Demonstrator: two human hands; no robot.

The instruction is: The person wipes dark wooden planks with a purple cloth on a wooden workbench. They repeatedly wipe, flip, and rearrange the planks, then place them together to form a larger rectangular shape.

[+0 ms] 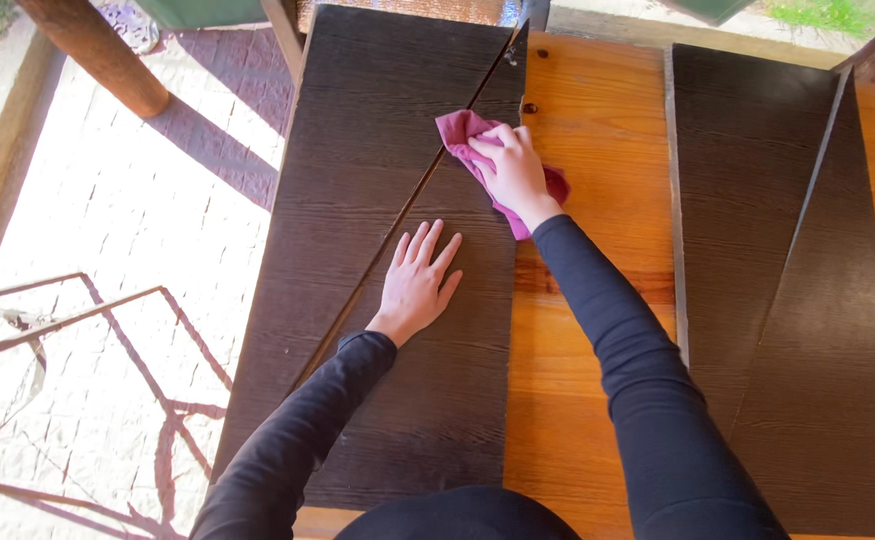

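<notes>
On dark board (397, 150): left hand (417, 285) flat, fingers spread; right hand (512, 172) clutching pink cloth (460, 128).

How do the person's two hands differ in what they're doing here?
The left hand lies flat and open, fingers spread, on the dark board; the right hand is curled over a pink cloth. The left hand holds nothing and sits nearer the person; the right hand reaches farther. Both are bare, with black sleeves.
</notes>
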